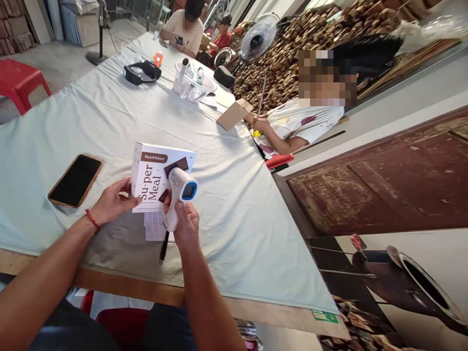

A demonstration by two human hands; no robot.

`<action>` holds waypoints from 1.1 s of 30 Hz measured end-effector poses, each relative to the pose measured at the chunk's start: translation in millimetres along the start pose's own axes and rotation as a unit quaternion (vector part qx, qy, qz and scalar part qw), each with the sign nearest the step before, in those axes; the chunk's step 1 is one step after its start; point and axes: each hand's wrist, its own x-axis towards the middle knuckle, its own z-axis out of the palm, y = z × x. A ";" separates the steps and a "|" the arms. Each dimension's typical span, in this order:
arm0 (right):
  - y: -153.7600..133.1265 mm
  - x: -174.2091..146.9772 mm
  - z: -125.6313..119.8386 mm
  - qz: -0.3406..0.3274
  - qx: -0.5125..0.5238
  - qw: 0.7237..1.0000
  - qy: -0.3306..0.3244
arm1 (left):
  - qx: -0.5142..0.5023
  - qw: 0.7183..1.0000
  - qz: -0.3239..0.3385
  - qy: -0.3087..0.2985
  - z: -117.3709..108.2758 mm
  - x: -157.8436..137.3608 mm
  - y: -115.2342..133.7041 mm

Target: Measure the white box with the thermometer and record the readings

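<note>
My left hand (116, 199), with a red cord on its wrist, grips the lower left edge of a white box (148, 187) printed "NutriMotion Su-per Meal". The box stands tilted over the table. In my right hand (187, 222) is a white and blue infrared thermometer (178, 185), its small screen turned toward me and its front end close to the box's face. The thermometer covers part of the printed picture. Below the box lie a printed paper (153, 226) and a black pen (164, 249), both partly hidden.
A phone (76, 180) lies left of my hands on the cloth-covered table (234, 219). Farther back are a black headset (142, 73) and a white basket (197, 92) with bottles. At the right edge a person holds a cardboard piece (234, 114). A red stool (24, 80) stands left.
</note>
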 end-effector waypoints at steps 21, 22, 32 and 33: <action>-2.4 -2.6 -11.1 0.010 -0.046 0.999 -0.006 | 0.000 1.000 0.005 -0.002 0.9 -3.5 2.4; -3.4 -3.9 -12.9 0.008 -0.050 0.999 -0.011 | 0.000 1.000 0.000 0.007 1.8 -4.0 1.1; 2.4 -22.7 -70.6 -0.035 -0.294 0.952 0.081 | 0.025 0.987 0.028 0.159 2.0 -1.3 -8.3; 5.0 -23.3 -77.8 -0.051 -0.321 0.942 0.088 | 0.044 0.983 0.038 0.176 0.8 -0.2 -11.0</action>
